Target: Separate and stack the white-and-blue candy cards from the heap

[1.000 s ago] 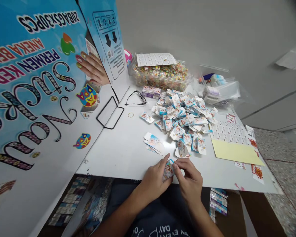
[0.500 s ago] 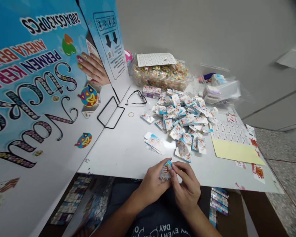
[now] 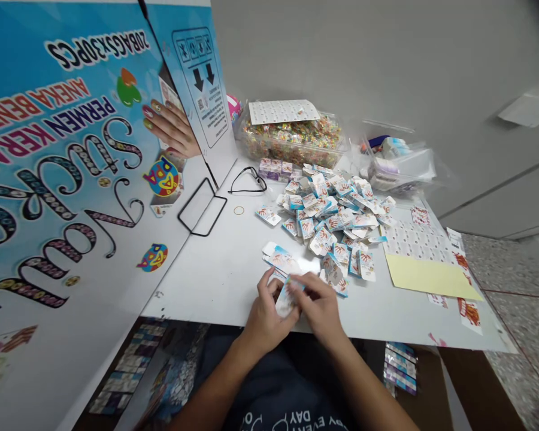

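My left hand (image 3: 265,314) and my right hand (image 3: 320,308) meet at the near edge of the white table (image 3: 220,275). Both pinch one small white and blue card packet (image 3: 284,298), held between the fingertips just above the table. Right behind the hands lies a small stack of the same packets (image 3: 281,261). Farther back spreads a big loose heap of packets (image 3: 335,212) with red hand prints on them.
A tall blue printed carton (image 3: 67,179) stands at the left with a pictured hand on it. At the back are a clear tub of coloured sweets (image 3: 294,137), black glasses (image 3: 248,179), a plastic bag with bottles (image 3: 399,161). A yellow sheet (image 3: 426,275) lies right.
Both hands moved left and forward onto the table with the packet, toward the small stack. The packet has been turned in the fingers.
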The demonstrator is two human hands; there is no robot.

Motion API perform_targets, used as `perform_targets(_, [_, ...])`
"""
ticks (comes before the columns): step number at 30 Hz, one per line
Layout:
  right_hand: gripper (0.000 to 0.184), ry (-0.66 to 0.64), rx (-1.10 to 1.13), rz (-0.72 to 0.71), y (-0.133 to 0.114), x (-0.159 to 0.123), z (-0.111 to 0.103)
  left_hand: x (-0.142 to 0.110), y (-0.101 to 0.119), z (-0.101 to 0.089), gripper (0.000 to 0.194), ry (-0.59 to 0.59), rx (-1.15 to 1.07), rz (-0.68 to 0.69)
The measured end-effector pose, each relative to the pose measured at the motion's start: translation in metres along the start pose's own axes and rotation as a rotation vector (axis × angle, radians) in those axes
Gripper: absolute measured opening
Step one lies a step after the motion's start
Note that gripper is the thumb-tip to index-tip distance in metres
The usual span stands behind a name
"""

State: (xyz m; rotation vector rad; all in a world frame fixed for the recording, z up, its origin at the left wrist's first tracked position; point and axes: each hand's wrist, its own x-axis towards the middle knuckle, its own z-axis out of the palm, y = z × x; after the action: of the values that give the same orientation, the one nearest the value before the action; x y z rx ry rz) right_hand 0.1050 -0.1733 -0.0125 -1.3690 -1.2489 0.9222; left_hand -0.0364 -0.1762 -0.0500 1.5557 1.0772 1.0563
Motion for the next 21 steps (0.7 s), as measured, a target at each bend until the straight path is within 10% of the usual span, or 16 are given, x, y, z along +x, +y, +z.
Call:
perform_targets(3, [0.041, 0.421, 0.243, 0.118, 0.004, 0.032, -0.011, 0.005, -0.006, -0.006, 0.075, 0.183, -0.039, 0.1])
perform_targets(5, [0.046, 0.482, 0.279, 0.11, 0.008, 0.047, -0.017, 0.008, -0.006, -0.009, 0.058, 0.301, -0.138, 0.067])
perform_targets(14, [0.021, -0.203, -0.761, -0.35, 0.024, 0.055, 0.011, 0.012, -0.002, -0.012, 0.027, 0.441, -0.329, -0.08])
perform_targets(21, [0.02, -0.09, -0.766, -0.424, 0.026, 0.049, 0.012, 0.012, -0.002, -0.014, 0.026, 0.392, -0.243, -0.194])
